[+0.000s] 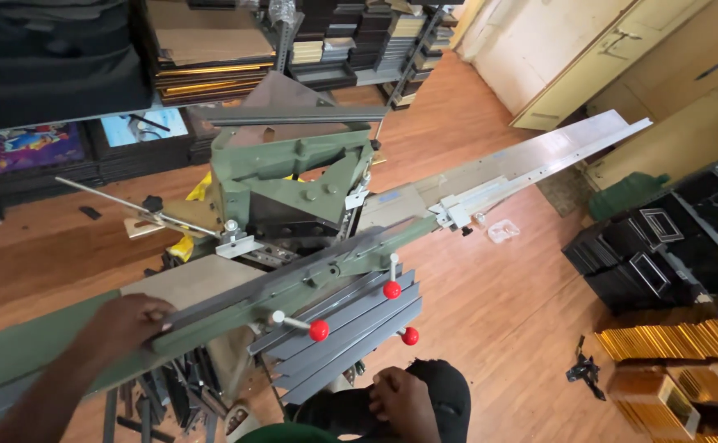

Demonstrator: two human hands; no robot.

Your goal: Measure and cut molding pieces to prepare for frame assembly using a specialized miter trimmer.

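A green metal mitre cutting machine [293, 176] stands in front of me, with a long flat table and a measuring arm [531, 160] that runs to the upper right. My left hand [129, 324] lies flat on a grey strip of moulding [236, 299] that rests along the machine's fence. Beside the strip stick out levers with red ball knobs [319, 331]. My right hand [404, 402] rests as a loose fist on my knee, away from the machine, and holds nothing.
Shelves with stacked frames and mouldings [211, 49] line the back. Black frames [646, 262] and gold frames [679, 340] are piled on the right. The floor is wood, with a small plastic box [502, 231] and offcuts under the machine.
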